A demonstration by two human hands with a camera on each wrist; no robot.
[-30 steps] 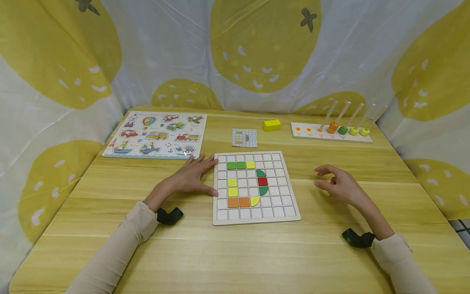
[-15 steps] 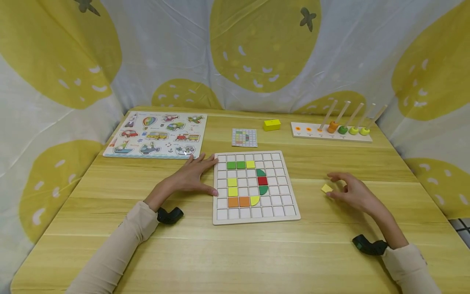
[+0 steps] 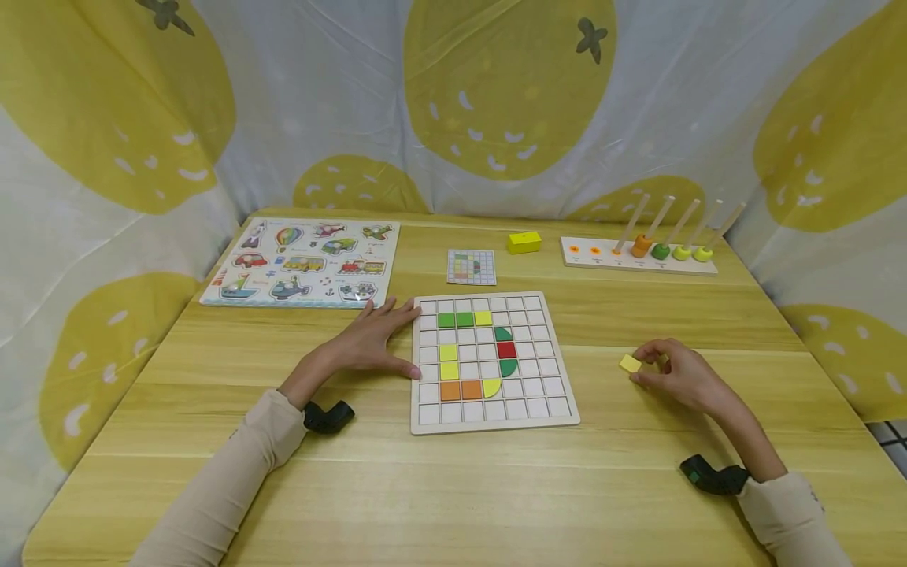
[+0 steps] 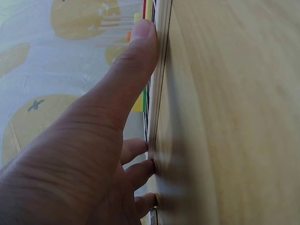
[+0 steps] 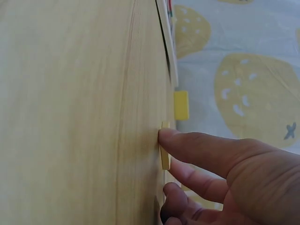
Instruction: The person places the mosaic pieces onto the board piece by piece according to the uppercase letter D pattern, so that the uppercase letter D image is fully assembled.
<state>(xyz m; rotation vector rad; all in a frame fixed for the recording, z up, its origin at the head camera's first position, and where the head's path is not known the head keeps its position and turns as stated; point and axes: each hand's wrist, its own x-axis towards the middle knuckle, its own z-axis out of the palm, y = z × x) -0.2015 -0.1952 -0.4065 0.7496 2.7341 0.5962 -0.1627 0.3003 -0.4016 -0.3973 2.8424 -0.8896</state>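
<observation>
My left hand lies at the left side of a square grid board, fingers spread. Its thumb and fingertips touch the board's edge, as the left wrist view also shows. Green, yellow, orange and red tiles sit in the board's cells, some of them quarter-round. To the right of the board, my right hand pinches a small yellow square tile between thumb and index finger, low at the tabletop. In the right wrist view the thumb lies against the thin tile, while the other fingers are curled below.
A small pattern card lies behind the board, with a yellow block to its right. A vehicle picture puzzle is at the back left. At the back right stands a peg rack with upright rods and coloured beads.
My right hand has moved right and a little nearer, away from the board. The yellow tile came into view, and thumb and index finger closed on it. The left hand stays put.
</observation>
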